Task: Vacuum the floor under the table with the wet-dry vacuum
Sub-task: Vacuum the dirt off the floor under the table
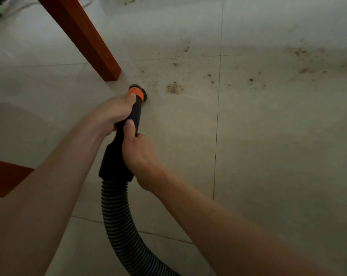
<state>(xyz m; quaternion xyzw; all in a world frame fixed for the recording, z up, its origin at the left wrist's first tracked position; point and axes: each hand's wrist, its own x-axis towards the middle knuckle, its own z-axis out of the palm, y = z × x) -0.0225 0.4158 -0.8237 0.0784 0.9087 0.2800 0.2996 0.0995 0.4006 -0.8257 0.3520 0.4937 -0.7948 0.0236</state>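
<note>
Pale tiled floor fills pretty much the whole view, dark grout lines crossing it, one long seam running top to bottom just right of the middle. Next biggest thing is the reddish-brown wooden table leg, slanting down from the top left and landing on the tile a bit left of centre. Another bit of the same reddish wood pokes in at the left edge, lower down.

The ribbed black vacuum hose curves up from the bottom edge into a fat black cuff, then narrows into a black wand with an orange collar near the tip. The nozzle end sits down at the floor, just beside the foot of the table leg, on its right.

Both hands are on the wand. The left hand has a closed grip wrapped round it right behind the orange collar, thumb lying up against the collar. The right hand has its grip curled round the lower part where the wand meets the cuff, thumb pointing up along the tube.

Smallest stuff: brown crumbs and grit. One little pile is near the nozzle, to its right, with loose specks further toward the top and a thinner smear of dirt out toward the right edge of the floor.
</note>
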